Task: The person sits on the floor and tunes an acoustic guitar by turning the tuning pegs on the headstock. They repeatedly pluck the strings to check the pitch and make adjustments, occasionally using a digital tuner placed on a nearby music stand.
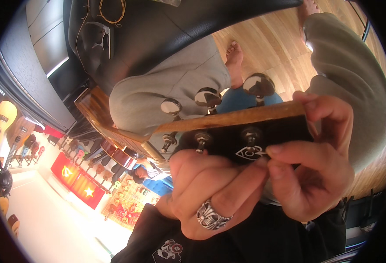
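Observation:
A guitar headstock [232, 120] with a black face and a brown wooden edge lies across my lap. Shiny metal tuner buttons [208, 96] line its far side, and several string posts [200, 141] rise from the black face. My left hand [219, 188], wearing a chunky silver ring [212, 215], is curled closed against the near edge of the headstock. At the headstock's right end is my right hand [320, 162], its thumb and forefinger pinched by the left fingertips. What either pinch holds is too small to make out.
On the black leather seat [166, 26] at the far left lie a capo [109, 41] and a coiled string [113, 12]. A dark piano [31, 87] stands at left. Guitars and ukuleles [2, 118] hang beyond it. Another person [140, 174] is in the background.

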A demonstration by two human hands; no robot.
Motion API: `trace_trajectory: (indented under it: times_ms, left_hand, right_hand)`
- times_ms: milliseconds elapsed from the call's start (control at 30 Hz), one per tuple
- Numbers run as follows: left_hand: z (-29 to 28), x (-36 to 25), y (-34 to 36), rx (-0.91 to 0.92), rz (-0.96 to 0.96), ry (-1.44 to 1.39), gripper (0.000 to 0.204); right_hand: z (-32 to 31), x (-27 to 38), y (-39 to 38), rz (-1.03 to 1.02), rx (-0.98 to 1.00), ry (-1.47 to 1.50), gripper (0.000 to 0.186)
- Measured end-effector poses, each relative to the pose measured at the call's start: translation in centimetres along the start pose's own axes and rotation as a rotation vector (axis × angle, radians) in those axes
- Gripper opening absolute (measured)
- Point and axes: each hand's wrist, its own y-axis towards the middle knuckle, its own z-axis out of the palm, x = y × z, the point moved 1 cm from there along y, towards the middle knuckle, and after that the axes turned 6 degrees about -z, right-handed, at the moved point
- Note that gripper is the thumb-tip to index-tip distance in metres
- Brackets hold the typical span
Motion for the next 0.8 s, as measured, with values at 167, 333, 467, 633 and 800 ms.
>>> trace_trajectory:
  times_ms: [167, 333, 467, 633, 800]
  left_hand:
    - [0.16, 0.07, -0.29, 0.008, -0.001, 0.008, 0.037]
    - [0.33, 0.10, -0.16, -0.004, 0.001, 0.004, 0.034]
    - [0.52, 0.06, -0.13, -0.028, 0.003, 0.015, 0.035]
    - [0.51, 0.29, -0.13, -0.015, 0.024, 0.001, 0.036]
    - [0.37, 0.44, -0.04, -0.011, 0.052, -0.005, 0.036]
  right_hand:
    - [0.16, -0.18, -0.02, -0.019, -0.016, -0.036, 0.017]
    - [0.19, -0.42, -0.04, -0.031, -0.028, -0.010, 0.018]
    - [0.23, -0.43, -0.07, -0.030, -0.032, 0.007, 0.017]
    - [0.24, -0.47, -0.21, -0.021, -0.036, 0.034, 0.018]
    - [0.19, -0.37, -0.13, -0.032, -0.031, -0.003, 0.018]
